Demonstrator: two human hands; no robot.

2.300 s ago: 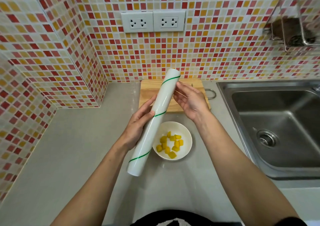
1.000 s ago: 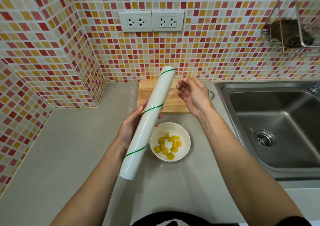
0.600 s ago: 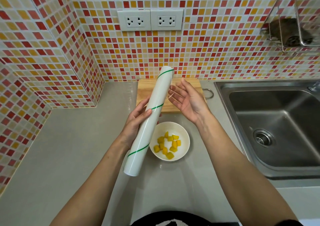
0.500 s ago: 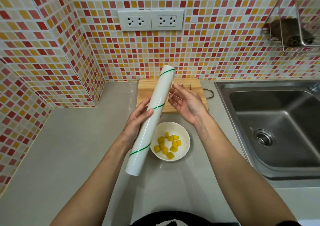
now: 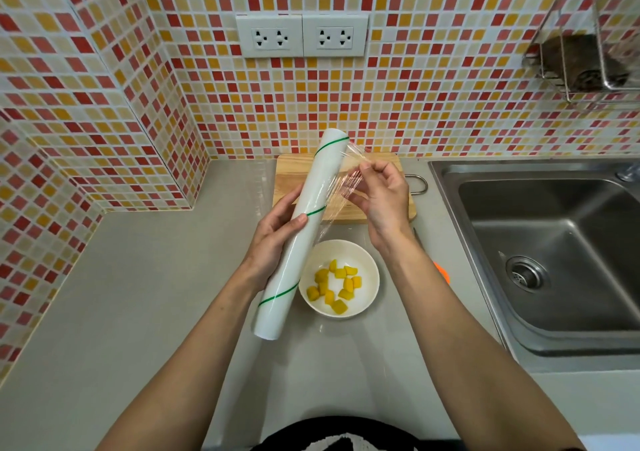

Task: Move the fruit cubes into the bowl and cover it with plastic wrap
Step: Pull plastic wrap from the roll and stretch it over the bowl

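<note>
Pinching the loose edge of the film (image 5: 346, 182) between thumb and fingers, the right hand (image 5: 382, 196) is drawing it off the plastic wrap roll (image 5: 304, 229), with the sheet showing only as a thin, wrinkled sheen between hand and roll. The left hand (image 5: 277, 234) is gripping the roll mid-length, holding it tilted from 7 toward 1 o'clock above the table (image 5: 138, 295). At 5 o'clock from that hand, the bowl (image 5: 367, 260) is sitting uncovered with the fruit cubes (image 5: 334, 286) already inside, just before the cutting board (image 5: 291, 173) at 12. So the covering step is just beginning; next, I judge, is pulling out enough film to span the rim, evenly, so it is not bunching or clinging to itself.
</note>
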